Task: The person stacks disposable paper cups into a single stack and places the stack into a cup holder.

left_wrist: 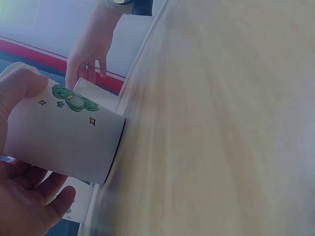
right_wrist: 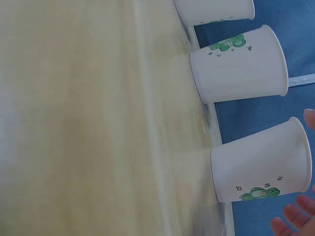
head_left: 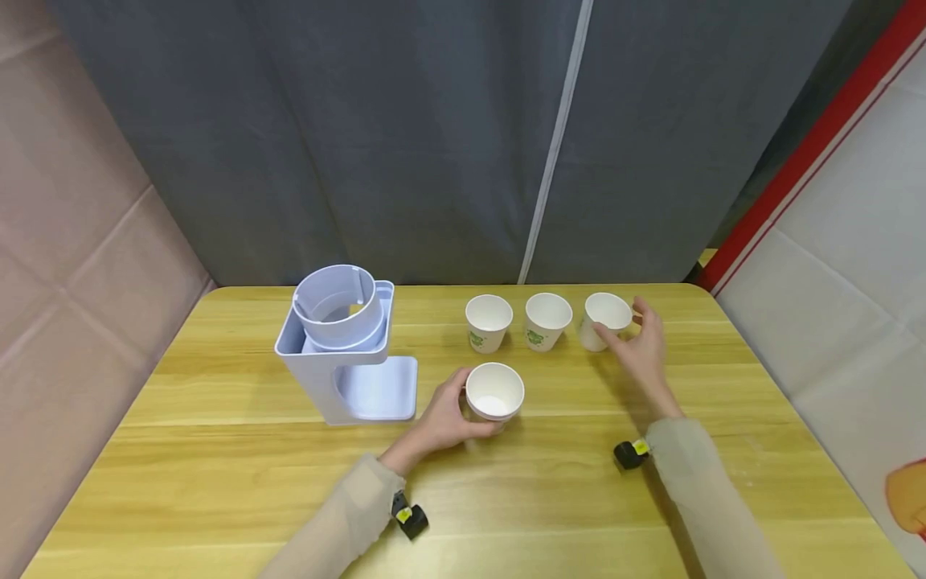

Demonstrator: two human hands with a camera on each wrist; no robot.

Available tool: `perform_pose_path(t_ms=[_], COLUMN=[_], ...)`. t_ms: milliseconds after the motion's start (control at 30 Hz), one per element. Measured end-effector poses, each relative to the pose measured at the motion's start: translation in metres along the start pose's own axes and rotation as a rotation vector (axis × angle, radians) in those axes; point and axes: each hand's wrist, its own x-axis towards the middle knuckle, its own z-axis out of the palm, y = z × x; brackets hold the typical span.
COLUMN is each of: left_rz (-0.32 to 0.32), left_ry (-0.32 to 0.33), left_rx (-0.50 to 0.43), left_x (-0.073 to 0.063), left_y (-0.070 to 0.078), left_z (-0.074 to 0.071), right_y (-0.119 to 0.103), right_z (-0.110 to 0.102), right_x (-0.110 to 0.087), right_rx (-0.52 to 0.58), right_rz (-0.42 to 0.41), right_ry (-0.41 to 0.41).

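My left hand (head_left: 447, 414) grips a stack of nested white paper cups (head_left: 495, 392) near the middle of the table, thumb on the near side and fingers on the far side. In the left wrist view the stack (left_wrist: 69, 132) shows a green cartoon print, and its bottom is close to the tabletop. My right hand (head_left: 644, 346) is around the rightmost paper cup (head_left: 593, 331) of a row, thumb and fingers spread on either side of its rim. In the right wrist view that cup (right_wrist: 263, 164) stands upright, with gaps between it and the fingers (right_wrist: 297, 216).
Two more paper cups, one at the left (head_left: 488, 324) and one in the middle (head_left: 547, 323), complete the back row. A pale lavender stand with a round top container (head_left: 336, 305) and a low tray (head_left: 383, 388) is at the left. A grey curtain (head_left: 362, 145) hangs behind the wooden table (head_left: 550, 498).
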Motion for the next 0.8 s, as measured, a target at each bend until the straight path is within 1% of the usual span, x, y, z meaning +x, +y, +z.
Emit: perform_pose_path(t_ms=[33, 167, 500, 800], left_rz=[0.005, 0.008, 0.003, -0.013], left_ry=[-0.001, -0.001, -0.002, -0.001], left_rx=[0.001, -0.002, -0.012, -0.005], left_x=[-0.001, -0.002, -0.002, -0.003], left_y=[0.004, 0.008, 0.009, 0.011], left_z=[-0.001, -0.002, -0.002, -0.002], right_y=[0.0, 0.0, 0.001, -0.001], right_z=[0.0, 0.002, 0.006, 0.005], right_x=[0.001, 0.007, 0.015, 0.018], right_rx=[-0.002, -0.037, -0.062, -0.108], right_rz=[0.009, 0.037, 0.063, 0.111], right_ry=[-0.007, -0.036, -0.056, -0.105])
